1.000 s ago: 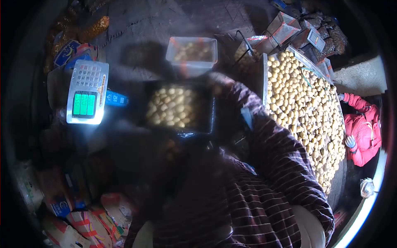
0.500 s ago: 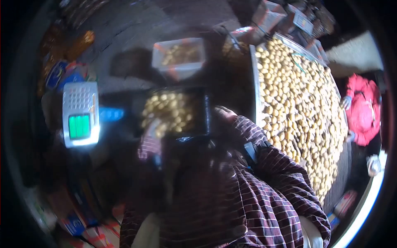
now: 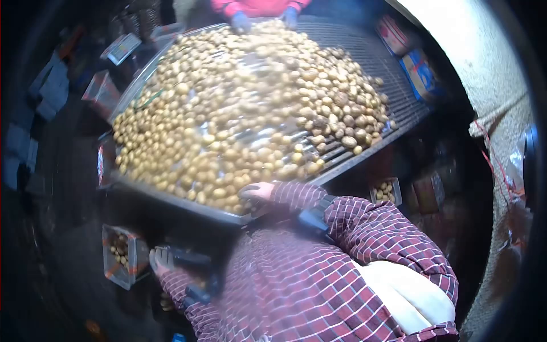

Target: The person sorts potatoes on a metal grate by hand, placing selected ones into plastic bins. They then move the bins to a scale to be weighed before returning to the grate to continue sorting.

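Observation:
Small round potatoes (image 3: 222, 137) lie heaped on a slatted metal table (image 3: 393, 119). My right hand (image 3: 257, 192) is at the table's near edge, against the nearest potatoes; its fingers are blurred, and whether it grips any is unclear. Low on the left, my left hand (image 3: 162, 259) has its fingers stretched out and holds nothing visible. It is just right of a clear plastic bin (image 3: 137, 256) with some potatoes inside. More potatoes (image 3: 167, 301) show partly below my left wrist.
Across the table a person in red (image 3: 259, 7) has gloved hands at the heap. A small tray of potatoes (image 3: 397, 191) is below the table's right side. An empty-looking clear bin (image 3: 102, 91) and a scale (image 3: 121, 49) stand beyond its left side. Pale sacking (image 3: 484, 273) hangs at right.
The view has swung right, bringing the heap to the centre. My left hand has left the black tray of potatoes; my right hand has moved from beside that tray to the table's edge.

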A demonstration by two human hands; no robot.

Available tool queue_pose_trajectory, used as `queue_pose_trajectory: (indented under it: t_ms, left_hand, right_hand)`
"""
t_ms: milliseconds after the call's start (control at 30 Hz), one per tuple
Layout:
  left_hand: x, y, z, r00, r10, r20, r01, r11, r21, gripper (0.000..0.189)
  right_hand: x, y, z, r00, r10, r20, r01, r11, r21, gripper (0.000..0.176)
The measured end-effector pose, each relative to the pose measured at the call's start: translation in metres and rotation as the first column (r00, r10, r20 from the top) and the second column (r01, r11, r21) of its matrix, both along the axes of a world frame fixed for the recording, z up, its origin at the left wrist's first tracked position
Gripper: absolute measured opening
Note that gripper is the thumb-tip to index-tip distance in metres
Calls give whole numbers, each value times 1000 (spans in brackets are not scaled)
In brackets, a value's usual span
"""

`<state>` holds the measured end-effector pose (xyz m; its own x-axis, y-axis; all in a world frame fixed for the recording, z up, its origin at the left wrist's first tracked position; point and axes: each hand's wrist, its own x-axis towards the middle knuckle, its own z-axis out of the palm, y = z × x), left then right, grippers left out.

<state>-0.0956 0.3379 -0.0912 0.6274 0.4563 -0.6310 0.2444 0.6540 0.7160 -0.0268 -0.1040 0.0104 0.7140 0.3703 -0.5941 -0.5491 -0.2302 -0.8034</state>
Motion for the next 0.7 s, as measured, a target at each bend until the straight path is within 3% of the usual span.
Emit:
queue_pose_trajectory:
  t_ms: [67, 100, 133, 167, 200, 233, 300, 333, 367, 400, 433, 467, 500, 533, 633, 667, 700]
  left_hand:
    - [50, -65, 2, 968, -225, 109, 202, 961, 190, 41]
    - [76, -113, 44, 973, -222, 63, 212, 968, 133, 41]
    - [94, -122, 11, 931, -308, 196, 308, 951, 34, 42]
    - [109, -170, 40, 914, -385, 126, 366, 918, 152, 39]
    - [122, -198, 38, 882, -458, 113, 441, 885, 151, 35]
    - [132, -220, 29, 846, -523, 100, 507, 849, 152, 32]
    - [140, -252, 11, 721, -682, 121, 644, 724, 246, 31]
    - [135, -279, 50, 684, -727, 58, 705, 680, 203, 31]
    - [135, -292, 40, 647, -762, 13, 744, 635, 208, 29]
    - [136, -301, 30, 610, -792, -11, 775, 594, 214, 28]
    - [137, -306, 20, 548, -836, -15, 793, 514, 326, 28]
    - [136, -304, 6, 435, -899, -50, 753, 333, 568, 29]
    - [136, -301, -5, 359, -923, -142, 591, 107, 800, 30]
    - [136, -298, -14, 345, -917, -200, 418, -41, 908, 30]
    - [140, -294, -35, 463, -868, -179, 492, 84, 867, 23]
    - [143, -291, -37, 553, -821, -139, 697, 365, 617, 23]
    - [148, -292, -36, 643, -753, -138, 757, 599, 262, 24]
  right_hand:
    - [1, -39, -5, 979, -181, -90, 179, 984, -25, 40]
    - [2, -60, -18, 955, -261, -140, 257, 965, -47, 40]
    - [-3, -89, -28, 981, -126, 149, 145, 982, -122, 37]
    - [-7, -117, -34, 907, 13, 421, 104, 962, -254, 34]
    - [-7, -132, -1, 949, -301, 91, 309, 947, -90, 33]
    - [-11, -166, -21, 914, -271, 302, 335, 923, -187, 32]
    - [-11, -210, -13, 764, -557, 326, 617, 778, -115, 33]
    - [-10, -229, -3, 653, -675, 343, 734, 675, -69, 34]
    - [-6, -250, 9, 678, -612, 406, 728, 633, -263, 35]
    - [-4, -253, 41, 594, -716, 368, 804, 503, -318, 36]
    - [3, -277, 18, 522, -758, 391, 852, 490, -186, 37]
    - [11, -295, 0, 544, -629, 555, 834, 477, -277, 41]
    - [19, -308, -10, 558, -464, 688, 819, 445, -363, 45]
    - [28, -311, -7, 593, -403, 698, 796, 422, -433, 47]
    - [52, -295, 27, 738, -158, 656, 661, 361, -658, 54]
    - [46, -281, 36, 797, -46, 602, 579, 340, -741, 56]
    - [42, -271, 41, 842, 65, 536, 496, 302, -814, 58]
